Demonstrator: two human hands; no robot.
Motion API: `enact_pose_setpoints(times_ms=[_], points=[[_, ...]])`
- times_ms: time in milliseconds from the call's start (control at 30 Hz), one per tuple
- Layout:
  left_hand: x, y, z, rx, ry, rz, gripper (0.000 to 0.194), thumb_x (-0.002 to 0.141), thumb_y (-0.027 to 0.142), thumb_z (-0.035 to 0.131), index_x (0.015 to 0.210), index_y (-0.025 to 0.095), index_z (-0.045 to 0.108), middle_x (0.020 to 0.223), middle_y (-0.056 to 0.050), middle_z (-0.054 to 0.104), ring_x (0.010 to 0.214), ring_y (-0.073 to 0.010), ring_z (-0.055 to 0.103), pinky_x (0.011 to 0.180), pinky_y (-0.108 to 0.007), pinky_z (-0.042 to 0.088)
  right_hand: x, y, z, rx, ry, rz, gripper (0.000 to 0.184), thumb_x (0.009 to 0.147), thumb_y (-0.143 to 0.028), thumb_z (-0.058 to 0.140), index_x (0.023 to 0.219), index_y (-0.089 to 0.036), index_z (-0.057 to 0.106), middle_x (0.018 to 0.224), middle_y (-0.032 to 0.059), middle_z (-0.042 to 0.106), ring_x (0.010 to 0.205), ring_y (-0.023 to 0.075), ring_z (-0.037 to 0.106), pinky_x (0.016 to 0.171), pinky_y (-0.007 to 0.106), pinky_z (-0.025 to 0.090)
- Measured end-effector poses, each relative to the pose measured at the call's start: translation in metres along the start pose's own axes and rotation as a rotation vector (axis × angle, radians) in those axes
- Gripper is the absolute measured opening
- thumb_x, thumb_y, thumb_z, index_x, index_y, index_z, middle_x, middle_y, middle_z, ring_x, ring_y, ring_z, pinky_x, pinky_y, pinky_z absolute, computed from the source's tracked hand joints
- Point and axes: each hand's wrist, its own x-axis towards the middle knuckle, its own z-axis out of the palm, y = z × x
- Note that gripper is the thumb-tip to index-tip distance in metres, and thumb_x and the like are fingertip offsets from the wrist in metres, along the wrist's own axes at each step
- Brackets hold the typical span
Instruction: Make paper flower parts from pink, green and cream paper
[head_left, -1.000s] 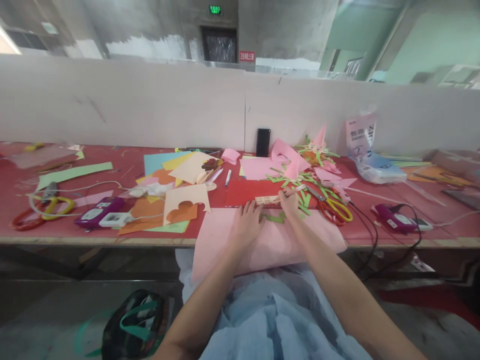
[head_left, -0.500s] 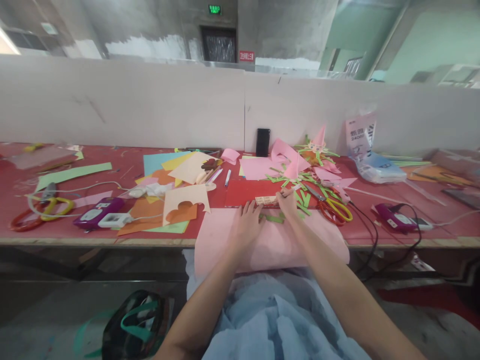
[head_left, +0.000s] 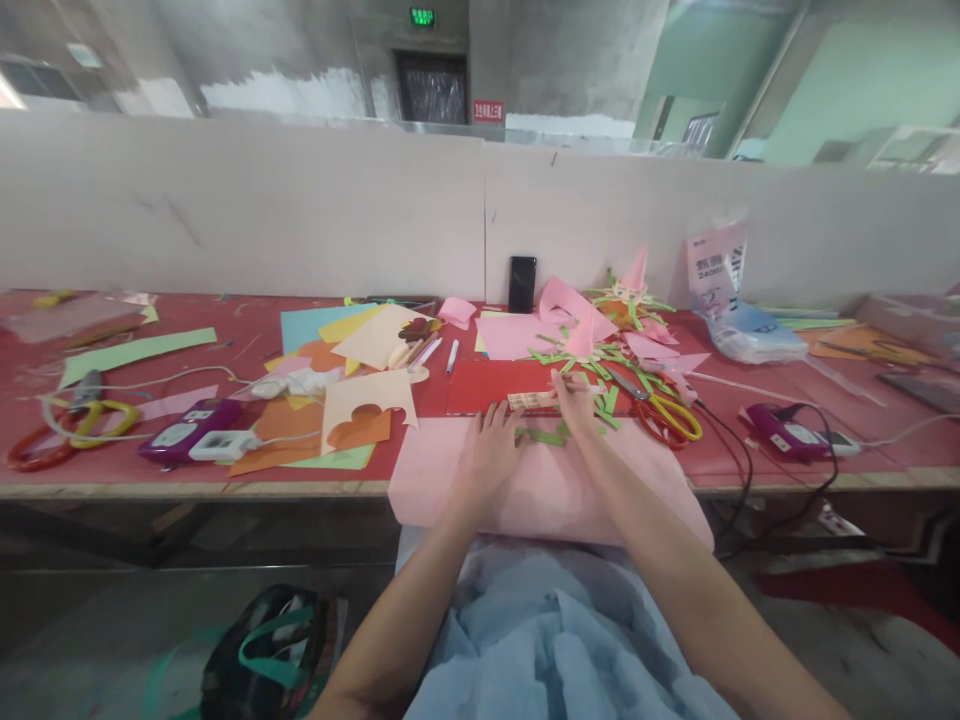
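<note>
My left hand (head_left: 495, 445) lies with fingers spread on the large pink sheet (head_left: 442, 475), its fingertips at the lower edge of a red sheet (head_left: 487, 385). Just past those fingertips is a small beige strip with markings (head_left: 526, 400), too small to read. My right hand (head_left: 574, 405) is closed in a pinch around a slim pale pen (head_left: 596, 389), at the right end of the strip. The pen's tip is hidden by my fingers. Scraps of green paper (head_left: 551, 437) lie between my hands.
Yellow-and-red scissors (head_left: 675, 417) lie right of my right hand, beside pink and green paper cuttings. A black phone (head_left: 522, 284) leans on the white partition. A cut-out cream sheet (head_left: 352, 400), pens and a purple device (head_left: 191, 432) with cables are at left.
The pen in my right hand has tipped from slanting upward to lying nearly level. My left hand stays almost in place. The pink sheet's front edge has shifted, and the view has moved slightly.
</note>
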Motion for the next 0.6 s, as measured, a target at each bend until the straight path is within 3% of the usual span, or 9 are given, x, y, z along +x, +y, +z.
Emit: enact_pose_setpoints(times_ms=[267, 467, 600], points=[[0.001, -0.001, 0.003, 0.019, -0.024, -0.002, 0.047, 0.091, 0.038, 0.037, 0.135, 0.022, 0.041, 0.146, -0.012, 0.033, 0.135, -0.0278, 0.029, 0.109, -0.049, 0.022, -0.005, -0.008, 0.003, 0.009, -0.082, -0.046, 0.043, 0.075, -0.064, 0.049, 0.078, -0.021, 0.051, 0.06, 0.0004, 0.061, 0.064, 0.0181, 0.062, 0.065, 0.03, 0.049], [0.001, -0.001, 0.002, 0.043, -0.022, -0.027, 0.048, 0.091, 0.039, 0.036, 0.135, 0.019, 0.042, 0.145, -0.013, 0.034, 0.135, -0.0286, 0.028, 0.11, -0.049, 0.02, -0.007, -0.004, 0.003, 0.079, 0.109, -0.162, 0.04, 0.085, -0.054, 0.037, 0.095, -0.019, 0.054, 0.088, 0.0062, 0.065, 0.086, 0.0191, 0.062, 0.079, 0.034, 0.048], [0.001, 0.0, 0.001, 0.044, -0.031, -0.033, 0.05, 0.091, 0.04, 0.036, 0.136, 0.017, 0.04, 0.146, -0.014, 0.033, 0.135, -0.0282, 0.028, 0.11, -0.048, 0.021, -0.006, 0.004, 0.002, -0.008, 0.143, -0.079, 0.037, 0.085, -0.053, 0.039, 0.095, -0.02, 0.054, 0.082, 0.0053, 0.064, 0.086, 0.0227, 0.062, 0.078, 0.039, 0.047]])
